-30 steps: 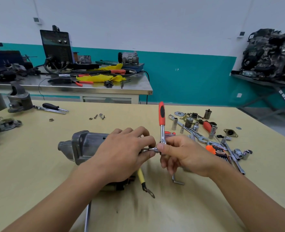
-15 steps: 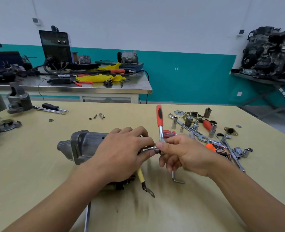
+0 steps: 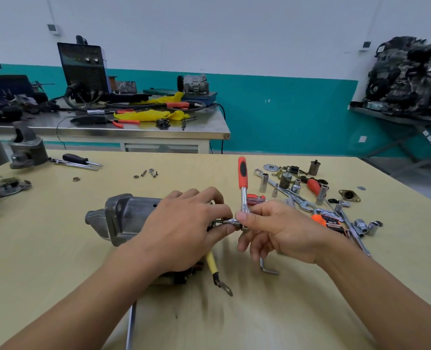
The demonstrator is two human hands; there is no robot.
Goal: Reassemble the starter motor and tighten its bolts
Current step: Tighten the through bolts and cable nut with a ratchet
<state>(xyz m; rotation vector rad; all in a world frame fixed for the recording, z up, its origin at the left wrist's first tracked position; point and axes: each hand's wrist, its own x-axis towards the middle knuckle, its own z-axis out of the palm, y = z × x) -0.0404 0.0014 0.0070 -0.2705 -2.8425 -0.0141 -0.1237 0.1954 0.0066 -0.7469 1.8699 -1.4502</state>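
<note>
The grey starter motor [image 3: 126,218] lies on its side on the yellow table [image 3: 57,261]. My left hand [image 3: 181,231] covers its right end, fingers curled over the body and the thumb against the socket. My right hand [image 3: 277,231] pinches the head of a ratchet [image 3: 242,183] whose red handle points up and away. The ratchet's socket [image 3: 231,221] sits level against the motor's end, where a bolt is hidden by my fingers. A yellow cable with a ring lug [image 3: 217,274] hangs from the motor towards me.
Loose sockets, spanners and a red screwdriver [image 3: 313,185] are spread to the right. An Allen key [image 3: 267,267] lies under my right hand. Small screws [image 3: 148,173] and a black screwdriver [image 3: 75,159] lie further back. A metal housing [image 3: 27,147] stands at far left.
The ratchet handle has swung slightly to the left between the earliest frame and now. Both hands keep their hold in the same place.
</note>
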